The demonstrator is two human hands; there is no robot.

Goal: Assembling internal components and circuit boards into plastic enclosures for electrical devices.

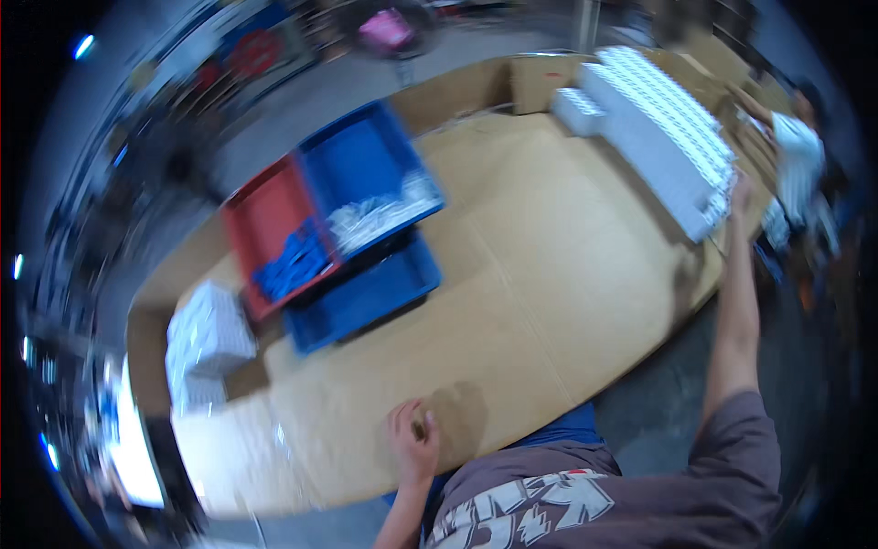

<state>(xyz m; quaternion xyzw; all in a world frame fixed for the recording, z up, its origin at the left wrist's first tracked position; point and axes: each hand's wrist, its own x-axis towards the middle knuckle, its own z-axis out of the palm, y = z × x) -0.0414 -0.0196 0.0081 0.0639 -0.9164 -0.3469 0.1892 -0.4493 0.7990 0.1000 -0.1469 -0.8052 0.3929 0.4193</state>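
Note:
My right arm stretches out to the far right. My right hand is at the near end of a long stack of small white boxes, against its outer side. Blur hides how its fingers are set, and whether they grip a box cannot be made out. Close to my body, my left hand rests just over the near edge of the cardboard-covered table. Its fingers are curled, with a small dark spot between thumb and fingers that I cannot identify.
Left of centre, a red tray holds blue pieces, and a blue tray holds clear plastic-looking pieces. Another blue tray sits lower beside them. White wrapped packs stand at the left edge. Another person is beyond the stack.

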